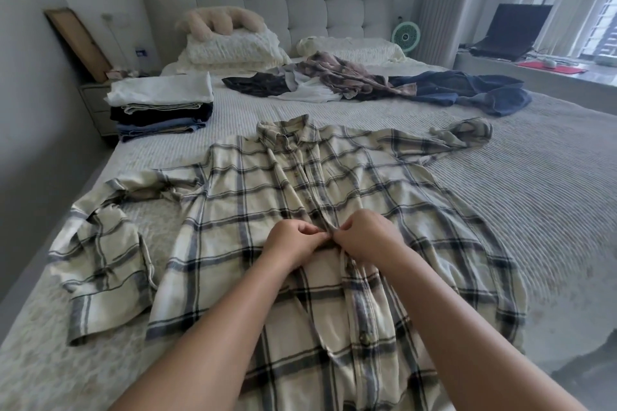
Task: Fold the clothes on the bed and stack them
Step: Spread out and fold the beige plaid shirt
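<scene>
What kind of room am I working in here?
Most likely a home bedroom: a bed with a tufted headboard, pillows at its head, and a nightstand beside it. Both hands pinch the plaid shirt spread on the bed.

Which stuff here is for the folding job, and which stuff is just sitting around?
For the job:
- plaid shirt, pinched at the front by the left hand and right hand
- folded stack
- unfolded clothes pile
- denim garment

Just lying about:
- plush toy on the pillows
- small fan
- laptop
</scene>
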